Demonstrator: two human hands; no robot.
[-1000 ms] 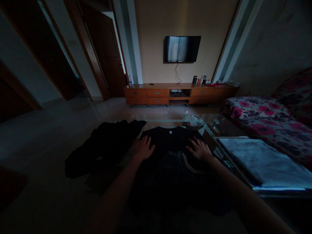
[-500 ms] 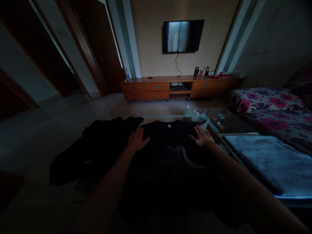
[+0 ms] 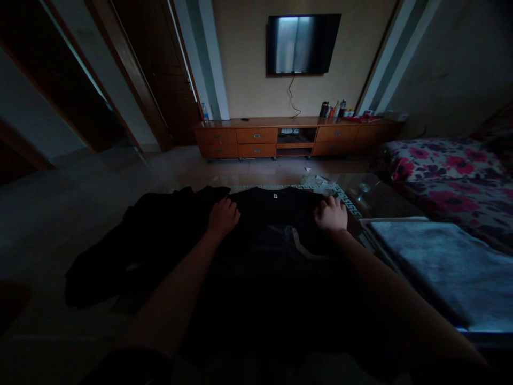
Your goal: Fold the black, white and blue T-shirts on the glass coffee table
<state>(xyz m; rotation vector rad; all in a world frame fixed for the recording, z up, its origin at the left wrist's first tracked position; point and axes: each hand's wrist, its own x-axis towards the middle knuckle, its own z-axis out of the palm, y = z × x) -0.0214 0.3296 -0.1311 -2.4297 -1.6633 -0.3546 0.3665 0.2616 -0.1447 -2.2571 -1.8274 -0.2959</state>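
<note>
A black T-shirt [image 3: 264,235] lies spread on the glass table, its neckline at the far side with a small white label inside the collar. My left hand [image 3: 225,215] is closed on the shirt's left shoulder, the fingers curled into the cloth. At the opposite shoulder, my right hand [image 3: 332,213] grips the fabric the same way. A faint grey print with a pale curved line shows on the chest. More dark clothing [image 3: 148,235] lies in a heap to the left of the shirt. The lower part of the shirt fades into shadow.
On the right lies a flat stack topped with blue-grey cloth [image 3: 436,262]. A drinking glass [image 3: 363,191] stands on the glass table [image 3: 379,187]. Beyond are a wooden TV cabinet [image 3: 256,136], a wall-mounted television [image 3: 303,45] and a flower-patterned sofa [image 3: 452,160].
Both hands, flat with fingers stretched out before, have curled shut on the shirt's shoulders. The view has tilted slightly downward.
</note>
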